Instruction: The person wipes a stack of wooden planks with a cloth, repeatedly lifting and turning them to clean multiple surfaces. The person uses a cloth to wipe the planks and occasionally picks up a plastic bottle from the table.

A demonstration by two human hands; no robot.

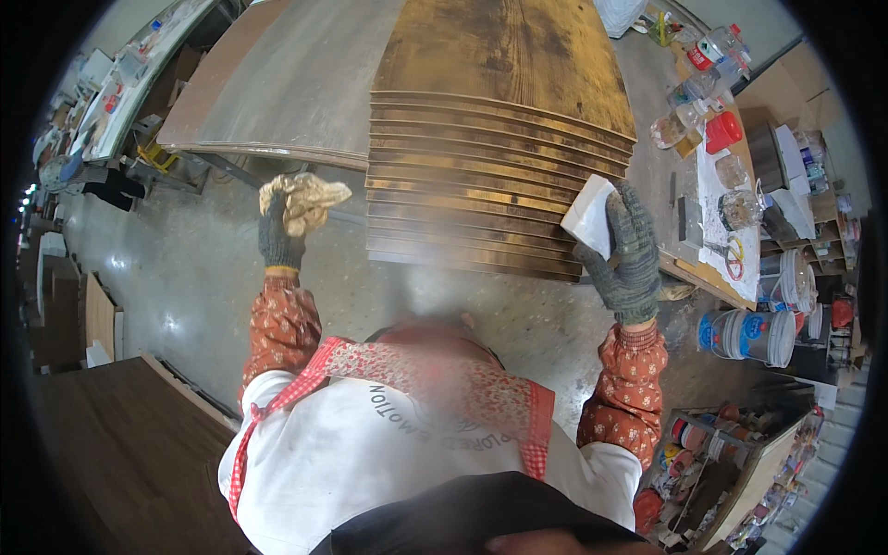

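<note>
My left hand (pixel 280 233), in a dark grey knitted glove, grips a crumpled yellowish-beige rag (pixel 305 203) and is held up left of the stacked boards. My right hand (pixel 632 250), gloved the same way, has its fingers around a white rectangular block (pixel 588 218), perhaps a sponge; I cannot tell its material. That block is at the right edge of the stack. Between my hands, several brown wood-grain boards (pixel 504 51) lie overlapping like steps, their front edges toward me. Dark patches mark the top board. A blurry haze hides part of the lower edges.
A grey-brown panel (pixel 287 83) lies left of the boards. On the right, a worktable holds plastic bottles (pixel 680 125), a red container (pixel 723 132) and scissors (pixel 735 257). Buckets (pixel 747 335) stand beyond it. A dark brown panel (pixel 120 453) is at lower left.
</note>
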